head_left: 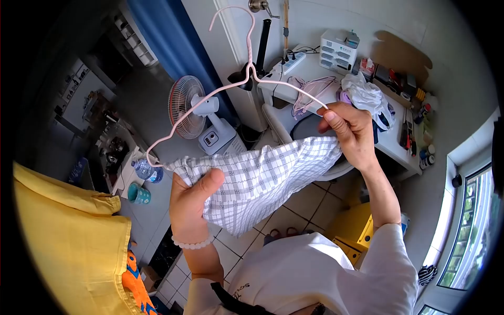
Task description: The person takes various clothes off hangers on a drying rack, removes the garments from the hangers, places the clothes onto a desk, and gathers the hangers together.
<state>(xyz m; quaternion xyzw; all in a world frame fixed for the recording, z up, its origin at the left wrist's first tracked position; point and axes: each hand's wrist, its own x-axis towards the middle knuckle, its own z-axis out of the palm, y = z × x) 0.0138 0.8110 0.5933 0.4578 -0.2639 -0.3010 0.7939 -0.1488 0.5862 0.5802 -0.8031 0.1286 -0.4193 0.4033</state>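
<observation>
A pink hanger (251,68) is upright in the middle, its hook at the top. Below it hangs a grey and white checked cloth (262,178) with a gathered top edge. My left hand (197,202), a pale bead bracelet on its wrist, grips the cloth's left end, thumb on top and the other fingers hidden behind. The hanger's left end meets the cloth beside this hand. My right hand (349,131) pinches the hanger's right arm between thumb and fingers, with the cloth's right corner just below it.
A white fan (215,126) stands behind the hanger. The desk (391,149) at the right holds white cloth (365,94), a small drawer box (338,51) and tools. Yellow cloth (73,236) hangs at the left. A window (467,231) is at the right.
</observation>
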